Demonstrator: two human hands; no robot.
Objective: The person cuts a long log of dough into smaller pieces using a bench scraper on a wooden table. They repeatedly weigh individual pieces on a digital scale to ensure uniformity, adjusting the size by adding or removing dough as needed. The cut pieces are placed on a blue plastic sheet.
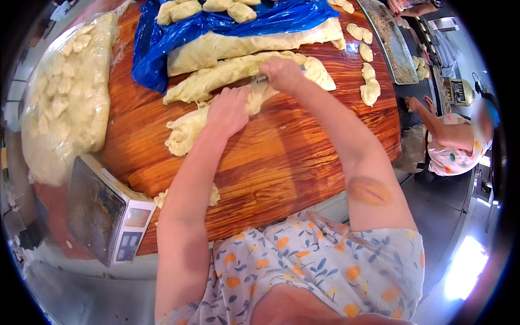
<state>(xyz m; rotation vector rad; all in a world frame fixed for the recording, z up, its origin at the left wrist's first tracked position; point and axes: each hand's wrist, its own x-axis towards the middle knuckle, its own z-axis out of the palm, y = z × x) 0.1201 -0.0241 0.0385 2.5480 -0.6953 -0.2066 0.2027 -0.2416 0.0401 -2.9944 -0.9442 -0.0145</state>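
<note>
My left hand (229, 109) lies palm down over the nearest strip of pale dough (183, 134), its fingers curled over the far side. Farther right, my right hand (282, 73) is closed in a fist around what looks like a metal-bladed tool; a shiny edge shows beside the fist, but most of it is hidden. The fist is between the nearest strip and a long middle roll of dough (219, 77). Behind that lies a wide dough slab (252, 44), partly under blue plastic sheeting (150, 61). A flat dough end (319, 73) sits just right of the fist.
A digital scale (101, 211) stands at the table's near left edge, with dough scraps (213, 195) beside it. Plastic-covered dough (69, 93) fills the left side. Several dough pieces (369, 89) line the right, near a metal tray (392, 44). Another person (455, 138) works at right.
</note>
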